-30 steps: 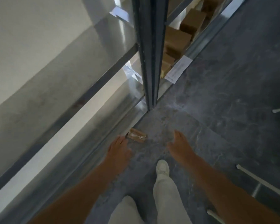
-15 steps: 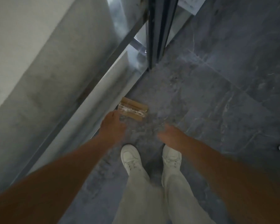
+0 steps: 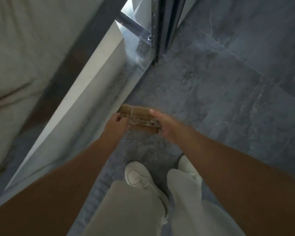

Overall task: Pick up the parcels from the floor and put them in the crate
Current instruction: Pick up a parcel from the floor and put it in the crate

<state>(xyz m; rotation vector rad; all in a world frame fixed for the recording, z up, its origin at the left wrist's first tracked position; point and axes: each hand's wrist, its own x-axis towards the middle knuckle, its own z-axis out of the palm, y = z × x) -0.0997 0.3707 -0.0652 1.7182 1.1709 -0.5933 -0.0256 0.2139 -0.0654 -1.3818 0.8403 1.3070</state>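
Both hands have closed in on the parcel (image 3: 140,119) — the left hand (image 3: 116,126), just short of it half a second ago, now curls at its left end, and the right hand (image 3: 165,123) has swung across from open floor onto its right end.

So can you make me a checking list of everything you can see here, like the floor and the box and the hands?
Surface: grey marbled floor, dusty, no spills seen.
Job's things: one flat cardboard parcel with clear tape, low at the foot of the shelf base; too blurred to tell if it is lifted. No crate in view.
Clutter: nothing seen.
Grippers: left hand at the parcel's left end, right hand at its right end, fingers along the edge; grip not certain.
Cables: nothing seen.
Surroundings: dark metal upright ahead, white shoes below the hands.
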